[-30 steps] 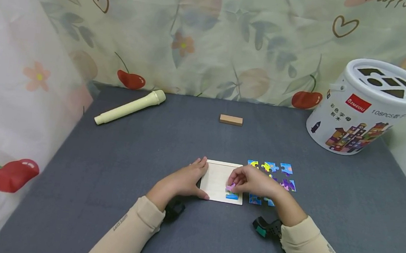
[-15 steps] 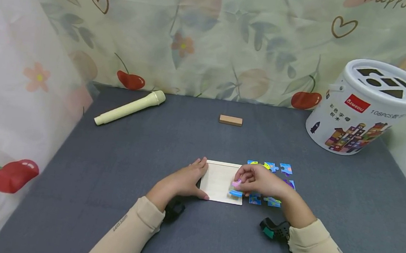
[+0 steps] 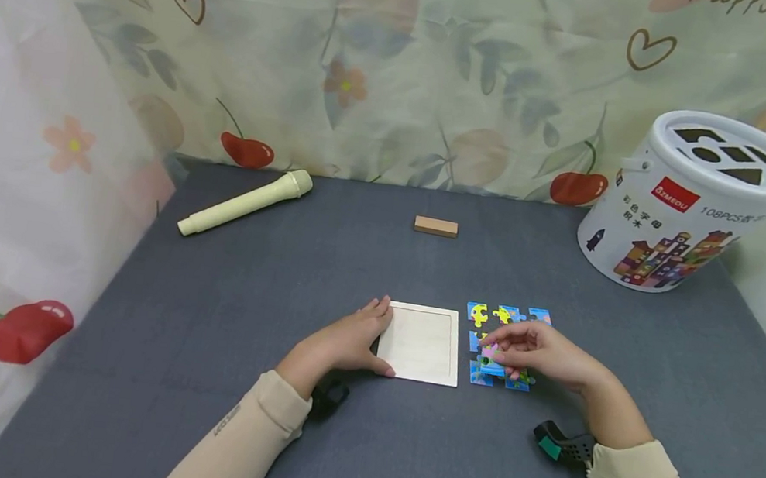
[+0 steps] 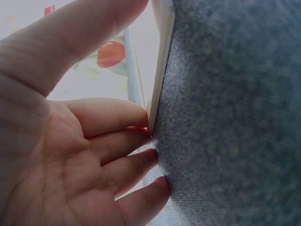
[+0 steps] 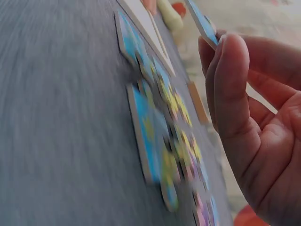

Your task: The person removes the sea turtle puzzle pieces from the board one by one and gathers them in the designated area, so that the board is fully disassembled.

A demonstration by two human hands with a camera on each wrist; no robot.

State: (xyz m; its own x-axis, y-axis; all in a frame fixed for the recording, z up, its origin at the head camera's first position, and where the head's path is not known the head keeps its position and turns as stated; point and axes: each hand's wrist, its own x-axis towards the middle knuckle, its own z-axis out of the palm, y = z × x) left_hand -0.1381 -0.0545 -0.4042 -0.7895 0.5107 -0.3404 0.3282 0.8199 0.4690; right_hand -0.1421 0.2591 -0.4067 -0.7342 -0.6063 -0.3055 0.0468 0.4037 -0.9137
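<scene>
A square pale wooden puzzle tray (image 3: 421, 346) with a raised rim lies on the table. My left hand (image 3: 344, 339) rests against its left side, thumb at the near corner and fingers near the far one. In the left wrist view the fingertips (image 4: 141, 115) touch the tray's edge. My right hand (image 3: 549, 356) pinches a blue and pink jigsaw piece (image 5: 203, 23) between thumb and fingers, held above the other pieces. Several loose jigsaw pieces (image 3: 479, 314) lie in rows right of the tray, partly hidden under that hand.
A small wooden block (image 3: 436, 227) lies beyond the tray. Farther left is a cream-coloured stick (image 3: 246, 203) with a thicker end. A large white bucket (image 3: 674, 207) with a shape-hole lid stands at the back right, near the patterned cloth (image 3: 400, 77).
My right hand has carried the jigsaw piece from above the tray's right side rightward to over the loose pieces. The tray's interior is now uncovered. My left hand has stayed put.
</scene>
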